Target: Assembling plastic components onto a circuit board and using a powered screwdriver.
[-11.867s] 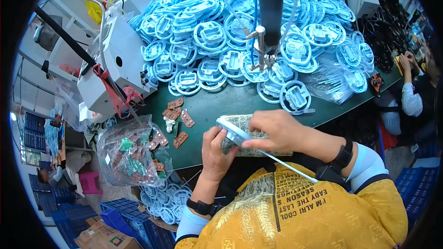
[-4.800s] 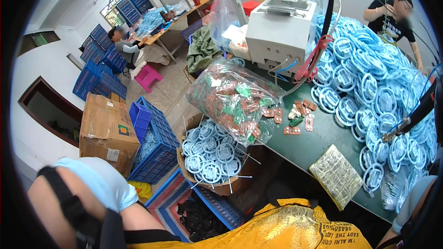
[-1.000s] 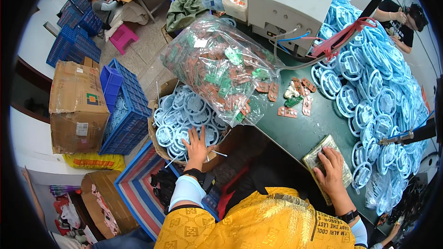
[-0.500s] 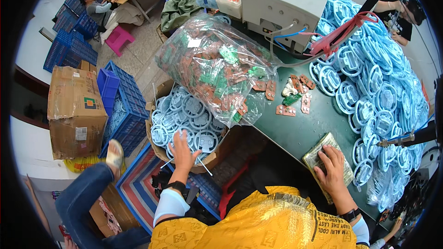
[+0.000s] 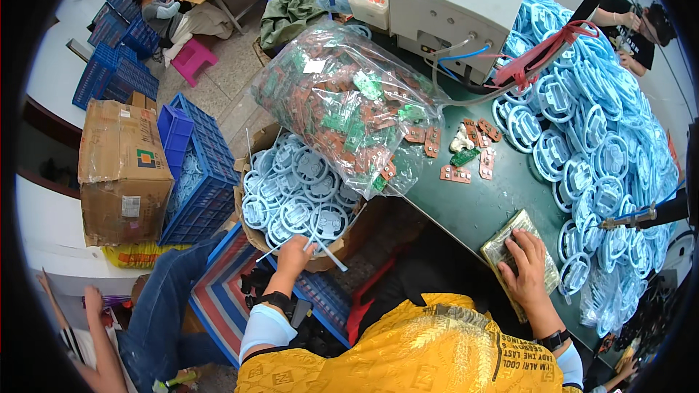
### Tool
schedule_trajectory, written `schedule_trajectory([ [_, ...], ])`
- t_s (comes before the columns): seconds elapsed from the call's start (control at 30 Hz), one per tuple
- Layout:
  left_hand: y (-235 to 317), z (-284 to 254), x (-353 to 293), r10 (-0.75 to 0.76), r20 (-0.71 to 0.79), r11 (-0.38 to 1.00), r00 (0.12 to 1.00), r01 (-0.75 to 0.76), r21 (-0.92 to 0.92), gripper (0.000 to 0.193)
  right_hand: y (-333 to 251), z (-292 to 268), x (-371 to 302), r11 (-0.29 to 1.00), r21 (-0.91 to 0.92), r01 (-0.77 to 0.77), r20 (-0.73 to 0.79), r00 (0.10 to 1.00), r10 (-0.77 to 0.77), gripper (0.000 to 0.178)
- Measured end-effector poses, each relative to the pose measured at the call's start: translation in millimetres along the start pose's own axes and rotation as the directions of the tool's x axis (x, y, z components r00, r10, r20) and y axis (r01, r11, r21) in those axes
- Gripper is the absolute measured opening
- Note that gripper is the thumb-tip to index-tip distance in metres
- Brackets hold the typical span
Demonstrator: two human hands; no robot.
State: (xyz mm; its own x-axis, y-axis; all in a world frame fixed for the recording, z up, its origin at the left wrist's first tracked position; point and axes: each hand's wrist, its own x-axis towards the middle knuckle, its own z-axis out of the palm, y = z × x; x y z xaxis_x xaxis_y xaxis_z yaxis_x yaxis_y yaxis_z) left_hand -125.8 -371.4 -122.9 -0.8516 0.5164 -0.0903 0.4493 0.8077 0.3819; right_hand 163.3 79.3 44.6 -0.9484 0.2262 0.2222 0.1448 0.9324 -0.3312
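Observation:
My left hand point(image 5: 295, 256) is closed at the near rim of an open cardboard box point(image 5: 247, 227). Its fingers pinch the stem end of a light-blue plastic ring part point(image 5: 320, 246), which lies over the others. Several more light-blue ring parts point(image 5: 297, 211) fill that box. On the green table point(image 5: 466, 207) my right hand point(image 5: 526, 269) rests with fingers spread on a flat, tape-wrapped pad point(image 5: 502, 249). Nothing is gripped in it. A big clear bag point(image 5: 328, 102) of red-brown and green circuit boards leans over the box and the table corner.
Loose circuit boards point(image 5: 486, 164) lie mid-table. Light-blue parts point(image 5: 604, 153) are heaped along the right, below a pink-tied cable point(image 5: 535, 65). A grey machine point(image 5: 451, 14) stands at the back. Blue crates point(image 5: 207, 175) and a carton point(image 5: 120, 167) are at left. A person's leg point(image 5: 164, 306) is close by.
My left hand has lowered slightly and gone from spread fingers to a pinch on a ring part's stem. My right hand stays on the pad. The nearby person's leg has shifted.

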Motion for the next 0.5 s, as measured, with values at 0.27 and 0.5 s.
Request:
schedule_trajectory([
  [0.27,-4,-15,25,-0.34,-0.2,0.916,0.919,0.275,-0.293,0.034,1,1,0,1.0,0.002,0.008,-0.002,1.0,-0.008,0.055],
  [0.5,6,22,-16,-0.175,0.094,0.934,0.98,0.135,0.329,0.028,1,3,0,1.0,-0.013,-0.003,0.009,1.0,0.003,0.054],
])
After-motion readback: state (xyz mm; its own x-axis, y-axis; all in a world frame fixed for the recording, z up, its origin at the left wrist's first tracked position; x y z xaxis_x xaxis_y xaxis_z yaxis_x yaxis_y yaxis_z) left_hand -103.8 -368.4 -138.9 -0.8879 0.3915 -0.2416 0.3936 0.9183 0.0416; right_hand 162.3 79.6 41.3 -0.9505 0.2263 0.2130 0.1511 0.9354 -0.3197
